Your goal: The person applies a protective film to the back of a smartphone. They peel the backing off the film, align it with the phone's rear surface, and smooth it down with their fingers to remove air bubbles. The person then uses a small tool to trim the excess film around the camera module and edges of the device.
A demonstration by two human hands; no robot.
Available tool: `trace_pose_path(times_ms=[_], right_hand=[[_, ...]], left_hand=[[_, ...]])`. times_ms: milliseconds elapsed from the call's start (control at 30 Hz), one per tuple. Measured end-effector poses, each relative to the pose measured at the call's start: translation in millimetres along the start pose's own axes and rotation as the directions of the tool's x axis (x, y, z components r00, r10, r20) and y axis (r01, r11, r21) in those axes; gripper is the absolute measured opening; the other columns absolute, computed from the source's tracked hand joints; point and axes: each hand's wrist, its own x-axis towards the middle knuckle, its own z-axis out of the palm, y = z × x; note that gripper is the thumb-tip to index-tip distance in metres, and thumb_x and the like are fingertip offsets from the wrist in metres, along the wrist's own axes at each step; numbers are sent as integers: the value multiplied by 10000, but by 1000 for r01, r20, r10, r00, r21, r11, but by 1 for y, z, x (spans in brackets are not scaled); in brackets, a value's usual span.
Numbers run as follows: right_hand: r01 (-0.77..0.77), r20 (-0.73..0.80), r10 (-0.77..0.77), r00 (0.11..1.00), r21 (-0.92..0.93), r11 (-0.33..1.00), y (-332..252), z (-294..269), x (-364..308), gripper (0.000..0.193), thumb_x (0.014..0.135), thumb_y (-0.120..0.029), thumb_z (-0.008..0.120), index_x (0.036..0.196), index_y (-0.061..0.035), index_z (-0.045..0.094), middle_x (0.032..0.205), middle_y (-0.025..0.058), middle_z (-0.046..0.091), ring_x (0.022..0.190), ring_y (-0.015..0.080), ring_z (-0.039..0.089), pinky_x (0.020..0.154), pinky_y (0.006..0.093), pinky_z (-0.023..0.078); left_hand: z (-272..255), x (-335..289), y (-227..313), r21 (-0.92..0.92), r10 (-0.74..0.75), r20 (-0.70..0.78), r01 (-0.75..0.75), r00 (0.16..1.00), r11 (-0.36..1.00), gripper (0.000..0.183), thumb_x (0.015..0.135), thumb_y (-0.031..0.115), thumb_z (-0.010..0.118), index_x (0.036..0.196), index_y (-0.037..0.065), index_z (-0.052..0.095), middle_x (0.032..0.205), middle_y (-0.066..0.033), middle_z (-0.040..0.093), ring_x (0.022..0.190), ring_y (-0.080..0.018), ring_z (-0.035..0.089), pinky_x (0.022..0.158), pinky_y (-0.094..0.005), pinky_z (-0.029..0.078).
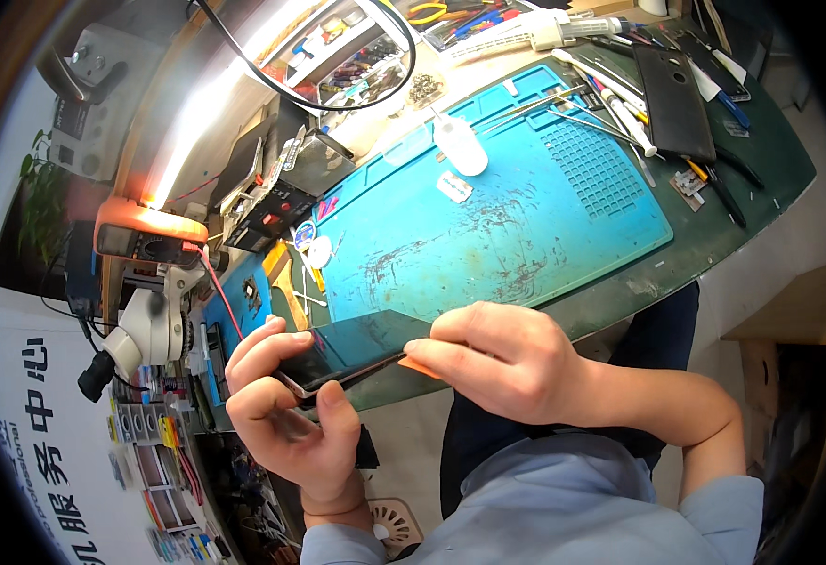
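My left hand grips a smartphone by its left end, with fingers along the far side and the thumb at the near edge. The phone's dark, glossy screen faces up, tilted, above the bench's near edge. Between the thumb and fingers of my right hand is a thin orange pry pick. The pick meets the phone's near long edge towards its right end. A dark line runs along that edge; how deep the pick sits is hidden by my fingers.
Beyond the phone lies a blue repair mat with a white bottle and a small white packet. Tweezers and a black phone cover are at the back right. An orange multimeter and a microscope stand left.
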Motion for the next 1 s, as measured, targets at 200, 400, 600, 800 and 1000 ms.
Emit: trace_pose_path(times_ms=[200, 400, 600, 800, 1000], right_hand=[[1, 67, 0, 998, -14, 1000, -2, 5, 2, 162, 794, -108, 726, 909, -39, 634, 860, 56, 612, 704, 185, 626, 596, 304, 523], [-69, 96, 81, 992, -128, 989, 4, 0, -8, 133, 779, -96, 724, 865, -63, 628, 846, 36, 619, 712, 198, 614, 602, 314, 515], [-92, 160, 116, 980, -149, 984, 3, -5, -7, 114, 798, -93, 714, 868, -60, 629, 851, 33, 621, 743, 198, 614, 618, 316, 517], [-96, 181, 126, 975, -163, 982, 4, -2, -8, 113, 805, -97, 711, 872, -62, 627, 837, 30, 610, 754, 195, 612, 633, 316, 515], [-73, 191, 108, 976, -180, 981, 4, -3, -10, 113, 796, -102, 719, 849, -65, 625, 816, 30, 598, 732, 197, 603, 624, 322, 510]], left_hand=[[-4, -1, -2, 17, 18, 24, -18, 1000, 1000, 400, 862, 235, 742, 912, 88, 373, 1053, -132, 636, 1101, -342, 572, 1039, -509, 434], [-6, -1, -1, 26, 14, 44, -16, 999, 1000, 396, 864, 228, 738, 903, 88, 369, 1072, -131, 641, 1106, -338, 572, 1041, -505, 434], [-7, -1, -2, 28, 16, 59, -18, 998, 999, 392, 855, 209, 742, 902, 91, 370, 1078, -132, 644, 1112, -342, 573, 1039, -497, 431], [-4, -1, 0, -14, 4, 27, -4, 1000, 1000, 346, 875, 198, 689, 895, 70, 369, 1053, -187, 618, 1124, -336, 557, 1053, -465, 367], [-4, 1, 1, -32, 10, 49, -8, 999, 999, 295, 863, 133, 655, 899, 66, 370, 1064, -192, 621, 1125, -333, 557, 1061, -462, 365]])
